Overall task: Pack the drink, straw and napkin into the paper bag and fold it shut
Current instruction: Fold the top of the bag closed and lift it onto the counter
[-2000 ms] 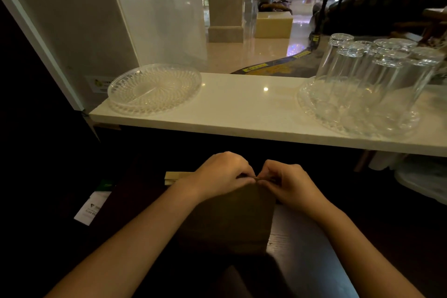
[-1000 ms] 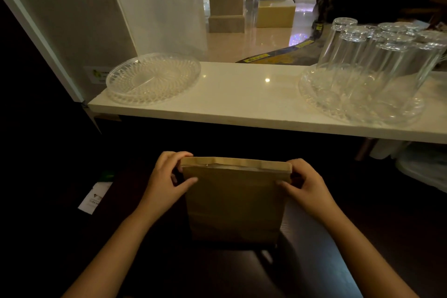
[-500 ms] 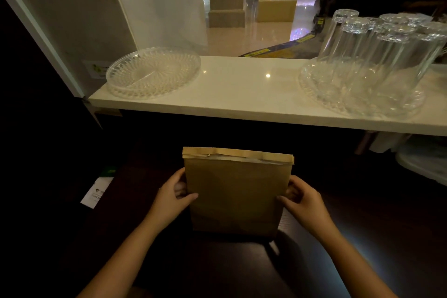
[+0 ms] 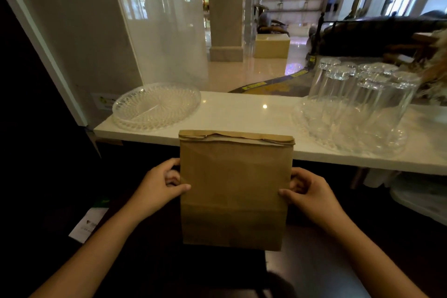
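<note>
Between the left hand (image 4: 157,187) and right hand (image 4: 312,195), the folded-shut paper bag (image 4: 233,191) stands upright, each grip clasping one side.

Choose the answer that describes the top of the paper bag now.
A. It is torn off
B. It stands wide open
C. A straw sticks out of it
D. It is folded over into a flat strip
D: the top edge of the paper bag shows a folded strip lying flat across its width, while the left hand and right hand grip its sides.
</note>
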### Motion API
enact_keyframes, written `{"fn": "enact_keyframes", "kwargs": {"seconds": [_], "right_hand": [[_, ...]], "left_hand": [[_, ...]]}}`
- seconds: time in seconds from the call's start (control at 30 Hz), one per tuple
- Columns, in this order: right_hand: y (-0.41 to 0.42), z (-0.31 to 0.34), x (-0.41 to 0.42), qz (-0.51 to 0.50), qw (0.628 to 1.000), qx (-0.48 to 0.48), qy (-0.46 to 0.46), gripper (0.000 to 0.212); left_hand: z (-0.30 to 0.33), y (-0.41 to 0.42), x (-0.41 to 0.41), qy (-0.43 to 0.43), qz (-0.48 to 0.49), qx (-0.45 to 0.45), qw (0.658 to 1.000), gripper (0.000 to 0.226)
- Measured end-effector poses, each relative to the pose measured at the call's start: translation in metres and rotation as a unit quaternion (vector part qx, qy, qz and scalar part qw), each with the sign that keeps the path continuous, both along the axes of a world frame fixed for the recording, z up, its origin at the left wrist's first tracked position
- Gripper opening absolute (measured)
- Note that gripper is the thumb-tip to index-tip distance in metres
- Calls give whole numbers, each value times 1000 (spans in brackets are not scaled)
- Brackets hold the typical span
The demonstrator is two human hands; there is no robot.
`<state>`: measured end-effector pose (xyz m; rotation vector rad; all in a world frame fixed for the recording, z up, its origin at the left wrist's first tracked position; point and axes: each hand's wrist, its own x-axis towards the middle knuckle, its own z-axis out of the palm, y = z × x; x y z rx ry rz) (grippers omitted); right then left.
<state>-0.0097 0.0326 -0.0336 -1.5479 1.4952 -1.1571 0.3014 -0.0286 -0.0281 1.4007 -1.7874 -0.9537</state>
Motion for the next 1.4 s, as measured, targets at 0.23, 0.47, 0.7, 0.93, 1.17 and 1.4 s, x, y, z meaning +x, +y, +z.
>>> {"fn": "enact_keyframes", "kwargs": {"seconds": [0.23, 0.47, 0.7, 0.93, 1.17, 1.4], "right_hand": [[-32, 107, -11, 23, 997, -74, -28, 33], [-79, 194, -21, 14, 992, -123, -36, 33], [-139, 208, -34, -26, 993, -115, 13, 25], [-192, 171, -42, -64, 995, -79, 20, 24], [-214, 142, -53, -73, 996, -44, 23, 22], [-217, 128, -56, -75, 996, -38, 9, 26]], "left_hand": [[103, -35, -3, 20, -21, -94, 995, 45], [192, -95, -17, 33, -40, -141, 989, 39], [206, -159, -44, -28, -34, -168, 985, 52], [173, -213, -62, -55, -18, -140, 988, 59], [143, -229, -72, -44, -31, -118, 992, 53], [133, -233, -75, -9, -34, -94, 995, 50]]}}
